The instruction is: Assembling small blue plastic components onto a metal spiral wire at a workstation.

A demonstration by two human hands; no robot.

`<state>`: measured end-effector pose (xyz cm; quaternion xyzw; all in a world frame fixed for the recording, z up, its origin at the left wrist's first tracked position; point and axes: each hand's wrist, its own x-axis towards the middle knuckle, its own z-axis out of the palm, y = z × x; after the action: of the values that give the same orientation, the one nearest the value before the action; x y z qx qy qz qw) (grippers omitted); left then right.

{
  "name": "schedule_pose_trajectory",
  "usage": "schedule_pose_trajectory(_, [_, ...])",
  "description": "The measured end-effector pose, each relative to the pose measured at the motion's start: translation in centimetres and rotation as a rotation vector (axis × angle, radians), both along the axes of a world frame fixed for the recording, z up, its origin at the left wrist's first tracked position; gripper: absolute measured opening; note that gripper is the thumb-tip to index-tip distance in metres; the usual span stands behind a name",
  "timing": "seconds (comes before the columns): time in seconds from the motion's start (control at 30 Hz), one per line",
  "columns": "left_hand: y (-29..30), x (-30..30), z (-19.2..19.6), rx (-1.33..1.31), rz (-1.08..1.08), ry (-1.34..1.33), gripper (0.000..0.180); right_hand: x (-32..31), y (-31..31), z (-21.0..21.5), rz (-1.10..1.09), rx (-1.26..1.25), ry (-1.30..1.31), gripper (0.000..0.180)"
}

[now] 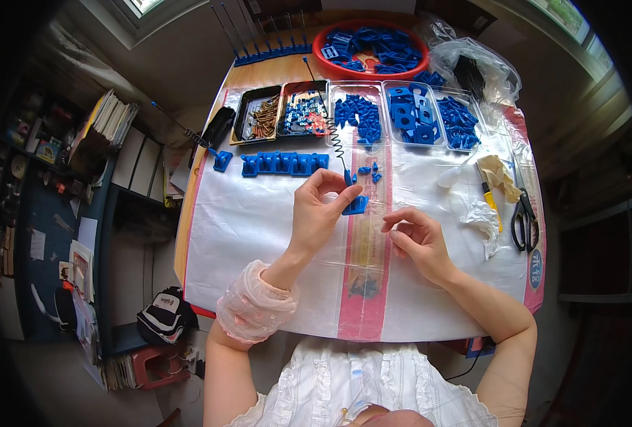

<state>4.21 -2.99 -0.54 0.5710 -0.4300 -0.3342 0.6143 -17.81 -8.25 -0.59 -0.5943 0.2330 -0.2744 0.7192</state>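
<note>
My left hand is closed in a pinch on a blue plastic holder, with a thin black coiled spring rising upright from it. A blue base plate shows just below the fingertips; whether it is joined to the holder is partly hidden. My right hand hovers to the right over the sheet, apart from the holder. Its fingers are loosely curled and apart, with nothing visible in them. A few small blue plastic pieces lie just beyond the left fingertips.
Trays hold brown screws, small mixed parts and blue pieces. A row of blue bases lies at left. Behind stands a red basin of blue parts. Scissors and a yellow cutter lie right.
</note>
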Motion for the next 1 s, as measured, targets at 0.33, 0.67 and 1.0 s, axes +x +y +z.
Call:
schedule_pose_trajectory(0.33, [0.1,-0.2,0.5,0.041,-0.027,0.050,0.014,0.0,0.1,0.1,0.003,0.015,0.008,0.023])
schedule_pose_trajectory(0.67, [0.0,-0.6,0.4,-0.083,-0.216,0.213,0.015,-0.1,0.1,0.3,0.009,0.030,0.015,0.023])
schedule_pose_trajectory(1.0, [0.2,-1.1,1.0,-0.010,-0.301,0.342,0.022,-0.2,0.0,0.2,0.013,0.041,0.005,0.023])
